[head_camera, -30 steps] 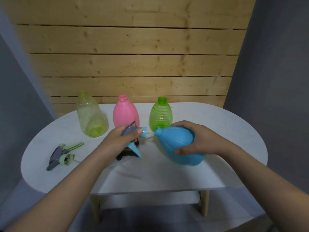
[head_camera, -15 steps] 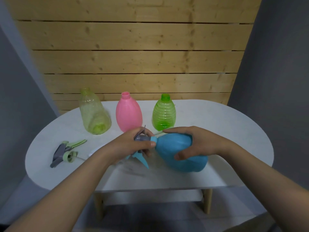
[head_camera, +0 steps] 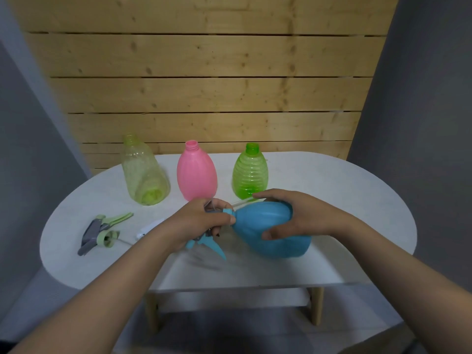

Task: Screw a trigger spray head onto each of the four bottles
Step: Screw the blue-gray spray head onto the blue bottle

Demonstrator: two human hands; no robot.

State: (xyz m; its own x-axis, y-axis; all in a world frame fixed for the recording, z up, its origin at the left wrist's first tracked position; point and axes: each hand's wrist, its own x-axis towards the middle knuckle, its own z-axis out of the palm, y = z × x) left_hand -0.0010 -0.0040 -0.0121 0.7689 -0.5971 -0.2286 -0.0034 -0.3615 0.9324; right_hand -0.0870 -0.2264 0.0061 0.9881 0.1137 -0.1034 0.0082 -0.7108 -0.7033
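- Hands meet over the front of the white desk [head_camera: 344, 200], holding one bottle and one spray head between them.
- The right hand [head_camera: 301, 215] grips the blue bottle [head_camera: 270, 233], which lies tilted with its neck pointing left and its base toward the desk's front right.
- The left hand [head_camera: 201, 223] is closed around the blue trigger spray head [head_camera: 204, 242] at the bottle's neck; the blue lever sticks out below the fingers.
- Three uncapped bottles stand upright in a row behind: the pale yellow-green bottle [head_camera: 144, 172] on the left, the pink bottle [head_camera: 196, 172] in the middle, the green ribbed bottle [head_camera: 250, 172] on the right.
- A green and grey spray head [head_camera: 102, 232] lies on its side at the desk's left.
- A white object [head_camera: 148, 227] shows partly behind the left wrist; what it is cannot be told.
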